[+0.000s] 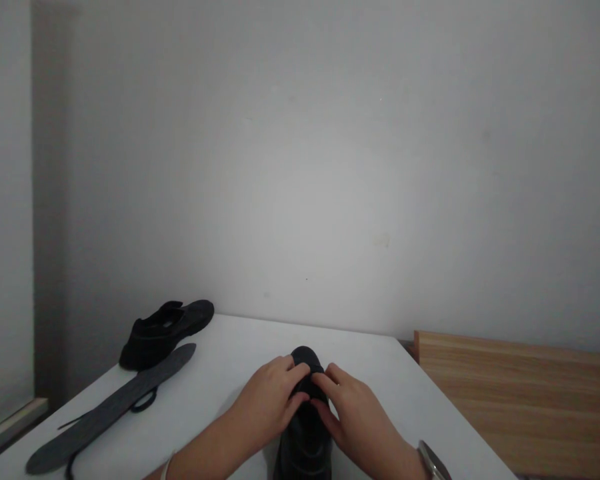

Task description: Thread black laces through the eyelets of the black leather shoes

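A black shoe [306, 443] lies at the bottom middle of the view, its toe toward the wall and its heel end cut off by the frame's lower edge. My left hand [273, 393] grips it from the left, thumb and fingers bent over the upper near the toe. From the right, my right hand [353, 403] pinches the same part, its fingertips close to those of the left. Whatever small part lies between the fingertips is too dark to make out.
On the white table [240, 340] at the left stands a second black shoe [160, 333]. Nearer lies a dark grey insole [115, 403], with a black lace [145, 403] partly under it. A wall rises behind; a wooden panel [520, 400] is at the right.
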Motion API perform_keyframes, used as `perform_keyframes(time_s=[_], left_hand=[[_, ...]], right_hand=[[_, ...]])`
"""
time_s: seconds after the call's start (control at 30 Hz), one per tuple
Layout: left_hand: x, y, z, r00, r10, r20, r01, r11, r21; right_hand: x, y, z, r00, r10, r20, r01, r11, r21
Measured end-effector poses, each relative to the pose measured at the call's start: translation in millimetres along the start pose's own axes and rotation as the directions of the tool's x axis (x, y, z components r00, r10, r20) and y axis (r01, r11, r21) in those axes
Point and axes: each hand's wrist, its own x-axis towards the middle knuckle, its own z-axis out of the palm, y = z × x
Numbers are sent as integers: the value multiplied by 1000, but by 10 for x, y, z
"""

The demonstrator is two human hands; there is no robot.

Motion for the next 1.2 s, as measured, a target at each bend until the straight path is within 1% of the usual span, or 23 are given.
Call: perform_keyframes(time_s=[0.1,0.2,0.33,0.43,0.5,0.53,0.6,0.63,0.7,0.73,0.8,0.83,0.9,0.97,1.07,1.13,1.2], left_hand=[[68,41,-43,999,15,49,-18,997,78],[141,47,-63,997,10,73,-20,990,140],[187,64,-51,995,-15,97,-6,977,212],[186,76,-20,996,-36,82,17,975,222],[185,70,-20,999,-18,27,13,986,165],[189,62,-34,1000,-4,-19,6,995,103],[210,42,-94,991,-3,-135,-8,997,-81],[226,32,-133,981,-17,-193,-19,982,-186],[265,14,-205,960,-59,-275,-49,929,-367],[284,7,-224,954,-79,-288,-59,895,-443],[320,-8,-210,958,-115,-264,-64,808,-586],[336,-15,-177,964,-132,-233,-55,753,-655],[367,-29,-80,973,-162,-164,-23,639,-769],[399,-41,20,976,-184,-115,4,543,-840],[439,-46,105,977,-205,-54,39,423,-905],[449,-41,115,979,-206,-14,66,377,-924],[443,-32,105,982,-188,6,77,374,-924]], right_hand=[[112,-93,-7,995,86,49,-80,990,-120],[216,-162,3,987,140,76,-124,975,-182],[262,-178,19,987,148,57,-134,972,-194],[239,-122,40,992,125,0,-123,977,-172],[230,-68,38,994,92,-65,-98,991,-93],[235,-40,25,992,75,-105,-77,997,-19],[265,8,-23,978,75,-193,-38,981,188],[289,27,-54,968,107,-227,-32,949,314],[343,56,-109,944,200,-262,-20,829,558],[369,65,-125,933,241,-266,-9,756,655],[409,78,-123,923,279,-264,31,632,774],[422,81,-106,923,280,-264,51,592,805],[436,82,-60,929,278,-243,57,541,839],[443,81,-25,933,272,-234,52,542,839],[463,95,-27,915,239,-324,107,633,767],[489,120,-48,903,219,-371,137,670,729],[519,147,-62,909,217,-355,134,654,745]])
